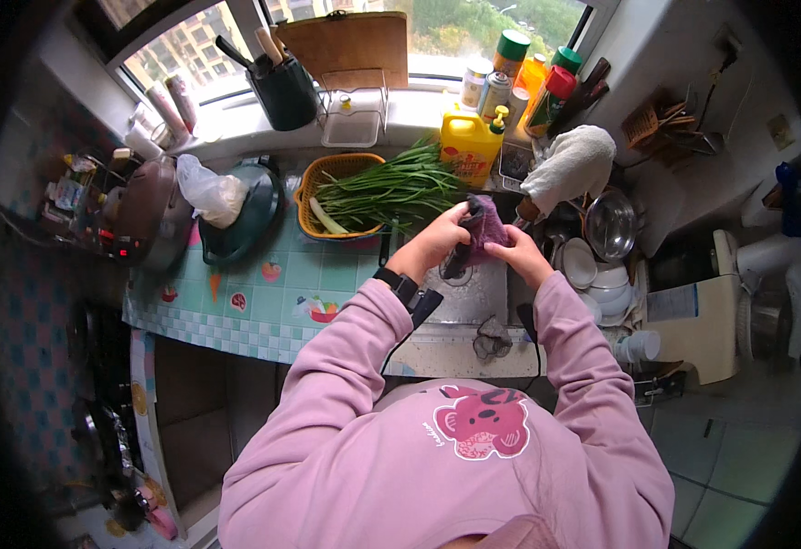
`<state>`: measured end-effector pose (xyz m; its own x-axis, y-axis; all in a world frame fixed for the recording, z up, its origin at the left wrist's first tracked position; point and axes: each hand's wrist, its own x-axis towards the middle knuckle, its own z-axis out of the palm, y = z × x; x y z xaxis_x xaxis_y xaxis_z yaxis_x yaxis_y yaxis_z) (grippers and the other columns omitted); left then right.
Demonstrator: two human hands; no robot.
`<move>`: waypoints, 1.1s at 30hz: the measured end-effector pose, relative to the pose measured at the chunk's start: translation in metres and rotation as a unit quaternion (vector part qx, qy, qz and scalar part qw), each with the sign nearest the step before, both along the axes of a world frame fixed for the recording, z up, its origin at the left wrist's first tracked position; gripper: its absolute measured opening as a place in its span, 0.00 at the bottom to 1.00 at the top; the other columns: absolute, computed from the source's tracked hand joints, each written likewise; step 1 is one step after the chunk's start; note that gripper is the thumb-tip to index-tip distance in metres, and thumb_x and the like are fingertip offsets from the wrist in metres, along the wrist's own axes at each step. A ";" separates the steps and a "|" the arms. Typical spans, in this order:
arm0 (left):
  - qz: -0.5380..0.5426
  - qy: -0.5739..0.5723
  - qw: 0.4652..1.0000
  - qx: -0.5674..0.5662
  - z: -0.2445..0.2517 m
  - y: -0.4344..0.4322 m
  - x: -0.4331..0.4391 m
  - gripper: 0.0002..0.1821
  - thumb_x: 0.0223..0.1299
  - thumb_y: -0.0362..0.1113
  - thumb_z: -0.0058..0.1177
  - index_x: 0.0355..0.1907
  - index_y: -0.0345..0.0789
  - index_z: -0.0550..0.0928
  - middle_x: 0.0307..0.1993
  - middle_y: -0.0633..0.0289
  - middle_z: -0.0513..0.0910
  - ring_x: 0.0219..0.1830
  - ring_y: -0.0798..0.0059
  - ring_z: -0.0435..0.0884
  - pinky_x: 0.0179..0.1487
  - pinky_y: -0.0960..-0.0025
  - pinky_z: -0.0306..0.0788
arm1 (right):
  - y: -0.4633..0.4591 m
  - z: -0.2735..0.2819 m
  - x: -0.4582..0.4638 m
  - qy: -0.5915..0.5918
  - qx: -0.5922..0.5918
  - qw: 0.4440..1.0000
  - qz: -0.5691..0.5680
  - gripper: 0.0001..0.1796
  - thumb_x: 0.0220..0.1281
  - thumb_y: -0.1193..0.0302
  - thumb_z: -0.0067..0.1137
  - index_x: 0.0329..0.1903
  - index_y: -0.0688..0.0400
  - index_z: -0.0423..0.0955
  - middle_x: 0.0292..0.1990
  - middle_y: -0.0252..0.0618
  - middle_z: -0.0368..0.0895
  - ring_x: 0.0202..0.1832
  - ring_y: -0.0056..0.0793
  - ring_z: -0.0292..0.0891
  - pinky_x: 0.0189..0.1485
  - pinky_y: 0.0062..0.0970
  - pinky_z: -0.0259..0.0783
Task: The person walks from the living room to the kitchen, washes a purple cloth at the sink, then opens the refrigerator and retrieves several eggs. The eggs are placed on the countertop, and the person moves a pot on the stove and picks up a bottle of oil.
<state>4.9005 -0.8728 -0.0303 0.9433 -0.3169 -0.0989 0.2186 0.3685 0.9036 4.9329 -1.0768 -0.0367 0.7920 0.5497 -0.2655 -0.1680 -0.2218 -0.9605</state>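
Between my two hands, over the metal sink [469, 303], is a purple cloth [485, 230] with a dark edge. My left hand [435, 240] grips its left side, fingers near the dark upper corner. On the other side, my right hand [520, 254] pinches the cloth between thumb and fingers. Part of the dark portion hangs down over the sink drain. Just left of the sink, green leafy stalks [393, 182] lie in an orange plastic basket [308, 182], along with one pale thick stalk [328, 216]. A crumpled mesh strainer [492, 340] rests on the sink's front ledge.
Behind the sink stands a yellow jug [469, 147]; a white towel [575, 165] hangs to its right. White bowls [608, 288] are stacked at the right. Leftward are a dark green lidded pot [260, 206] with a plastic bag [212, 192] on it and a brown cooker [150, 219].
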 end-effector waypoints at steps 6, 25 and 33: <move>0.076 0.050 0.996 0.015 -0.008 0.034 0.006 0.31 0.47 0.18 0.49 0.60 0.29 0.67 0.50 0.58 0.75 0.51 0.72 0.75 0.55 0.72 0.69 | 0.012 0.022 0.016 0.095 0.162 0.980 -0.061 0.17 0.69 0.64 0.47 0.52 0.62 0.72 0.45 0.36 0.79 0.45 0.24 0.76 0.50 0.23 0.70; 0.115 0.056 0.991 -0.040 -0.030 0.030 -0.022 0.24 0.63 0.34 0.49 0.61 0.33 0.63 0.51 0.54 0.77 0.46 0.72 0.79 0.48 0.73 0.72 | 0.074 -0.022 0.246 0.265 0.229 0.906 -0.236 0.33 0.71 0.54 0.25 0.47 0.77 0.66 0.46 0.69 0.74 0.48 0.59 0.74 0.53 0.54 0.70; 0.085 0.077 0.993 -0.042 -0.047 0.036 -0.026 0.20 0.64 0.35 0.47 0.59 0.35 0.67 0.48 0.57 0.79 0.42 0.77 0.78 0.47 0.76 0.70 | 0.092 -0.034 0.277 0.186 0.275 0.886 -0.324 0.26 0.63 0.46 0.50 0.46 0.57 0.70 0.39 0.46 0.78 0.38 0.42 0.75 0.42 0.39 0.74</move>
<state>4.8741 -0.8365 -0.0772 0.9595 -0.1681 -0.2259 0.2800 0.4836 0.8293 5.2102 -0.9852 -0.0710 0.9028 0.1382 -0.4073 -0.4158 0.5223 -0.7445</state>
